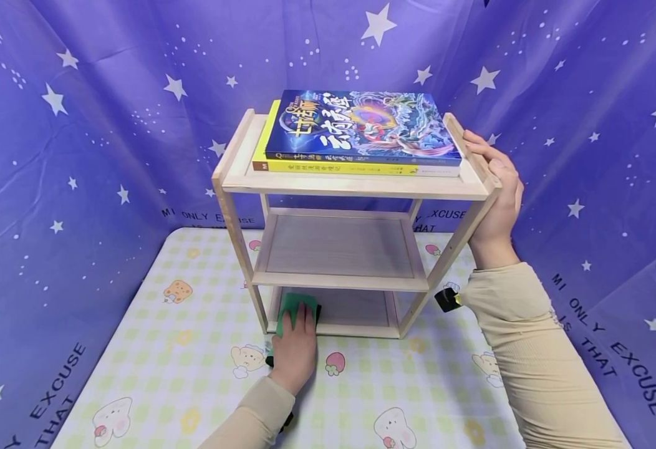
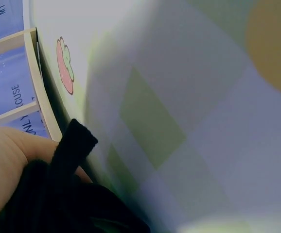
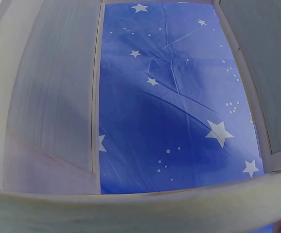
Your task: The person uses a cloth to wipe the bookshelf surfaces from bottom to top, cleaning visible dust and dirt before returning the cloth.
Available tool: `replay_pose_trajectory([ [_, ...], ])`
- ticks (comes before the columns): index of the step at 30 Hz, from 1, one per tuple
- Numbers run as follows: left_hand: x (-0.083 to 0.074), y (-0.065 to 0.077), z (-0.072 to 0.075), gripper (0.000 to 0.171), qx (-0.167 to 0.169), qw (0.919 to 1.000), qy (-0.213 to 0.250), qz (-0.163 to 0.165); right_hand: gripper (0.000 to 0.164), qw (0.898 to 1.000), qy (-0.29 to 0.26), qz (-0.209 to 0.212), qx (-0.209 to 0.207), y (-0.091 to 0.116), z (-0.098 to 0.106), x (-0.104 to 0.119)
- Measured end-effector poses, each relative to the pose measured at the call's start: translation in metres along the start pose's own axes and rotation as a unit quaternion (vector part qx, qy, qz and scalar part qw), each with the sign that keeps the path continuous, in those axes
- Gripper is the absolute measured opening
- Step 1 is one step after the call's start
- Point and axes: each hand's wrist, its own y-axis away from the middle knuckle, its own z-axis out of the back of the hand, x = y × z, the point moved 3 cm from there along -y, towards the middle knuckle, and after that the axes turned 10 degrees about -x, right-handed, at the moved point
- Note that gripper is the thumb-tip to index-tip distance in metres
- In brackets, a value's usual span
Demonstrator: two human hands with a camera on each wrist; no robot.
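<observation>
A three-tier wooden shelf stands on the table in the head view. On its lowest board, toward the left, lies a green cloth. My left hand rests on that cloth with fingers extended forward. In the left wrist view, the same hand shows only partly, behind a black strap. High on the right side, my right hand grips the shelf's top side rail. The right wrist camera looks through the shelf's side frame between its boards.
A blue book lies on a yellow book on the top board. The middle board is below them. A checked tablecloth covers the table. Purple star-patterned curtains surround it.
</observation>
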Motion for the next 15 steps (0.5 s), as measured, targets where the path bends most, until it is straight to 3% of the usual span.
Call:
replay_pose_trajectory([
  [6, -0.0009, -0.0002, -0.0006, 0.053, -0.003, 1.0000, 0.006, -0.003, 0.043, 1.000, -0.007, -0.003, 0.007, -0.0002, -0.0004, 0.0023],
  [15, -0.0019, -0.0020, -0.0010, 0.056, -0.011, 0.9997, 0.017, -0.011, 0.041, 0.997, -0.020, -0.057, 0.047, 0.0009, -0.0029, 0.0044],
])
